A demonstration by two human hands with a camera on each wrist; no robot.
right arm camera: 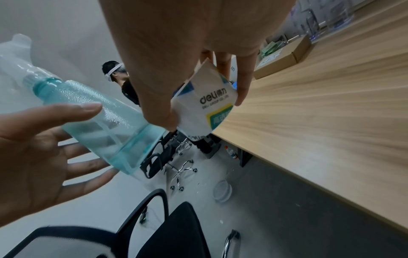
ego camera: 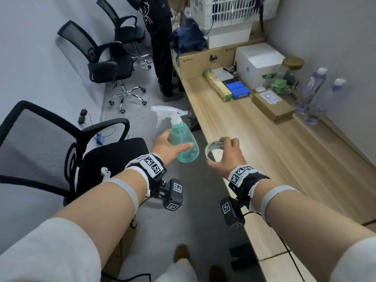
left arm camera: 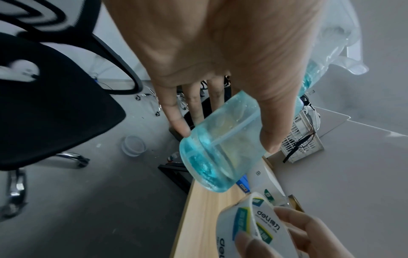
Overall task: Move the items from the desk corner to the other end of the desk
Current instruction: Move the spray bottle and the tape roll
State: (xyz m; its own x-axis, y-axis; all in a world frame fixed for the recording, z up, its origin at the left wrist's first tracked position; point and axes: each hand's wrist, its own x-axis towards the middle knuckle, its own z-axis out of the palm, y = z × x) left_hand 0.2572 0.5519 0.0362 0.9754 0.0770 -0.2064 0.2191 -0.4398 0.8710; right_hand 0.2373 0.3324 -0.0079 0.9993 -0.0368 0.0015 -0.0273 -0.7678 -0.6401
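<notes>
My left hand (ego camera: 175, 142) grips a clear spray bottle (ego camera: 184, 139) of teal liquid, thumb on one side and fingers on the other, tilted above the floor just left of the desk edge. The bottle's base (left arm camera: 217, 153) fills the left wrist view, and its body (right arm camera: 106, 125) shows in the right wrist view. My right hand (ego camera: 220, 153) pinches a white roll of tape (ego camera: 212, 149) with green and blue print, held over the near edge of the wooden desk (ego camera: 284, 155). The tape roll (right arm camera: 205, 108) sits between thumb and fingers.
At the desk's far end lie a cardboard box (ego camera: 272, 105), blue boxes (ego camera: 239, 89), a long yellow box (ego camera: 220, 87), a white box (ego camera: 258, 62), a jar (ego camera: 291, 74) and two water bottles (ego camera: 317, 92). Black office chairs (ego camera: 61, 151) stand left. A person (ego camera: 160, 47) stands at the back.
</notes>
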